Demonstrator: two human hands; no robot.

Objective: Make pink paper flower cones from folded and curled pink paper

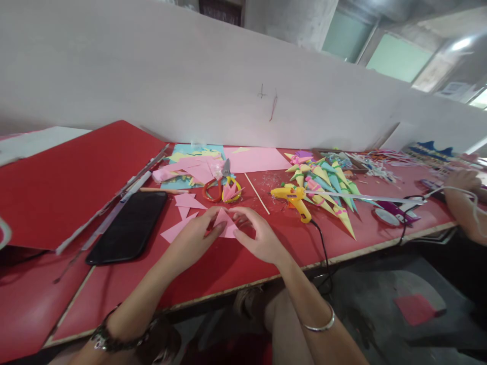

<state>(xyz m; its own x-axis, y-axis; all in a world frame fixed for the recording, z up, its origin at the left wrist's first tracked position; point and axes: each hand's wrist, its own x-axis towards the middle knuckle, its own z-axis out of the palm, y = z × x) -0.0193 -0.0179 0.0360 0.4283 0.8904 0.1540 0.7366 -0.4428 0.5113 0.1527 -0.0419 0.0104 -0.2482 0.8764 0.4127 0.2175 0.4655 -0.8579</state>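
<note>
A small pink paper triangle [225, 226] is held between my two hands above the red table. My left hand [198, 234] pinches its left side with thumb and fingers. On its right side, my right hand [256, 234] has its thumb and fingers at the edge. Pink paper pieces [190, 201] lie just left of the hands. Beyond them rest red-and-yellow-handled scissors [212, 191], with a folded pink paper flower [230, 192] over the yellow handle. A thin wooden stick [257, 193] lies to the right of the scissors.
A black phone [129, 228] and a large red board [83, 182] are at the left. To the right are a yellow glue gun [294, 198] with a cord, several paper cones [342, 215] and a purple tool [399, 212]. Another person's hand [462, 180] is at the far right.
</note>
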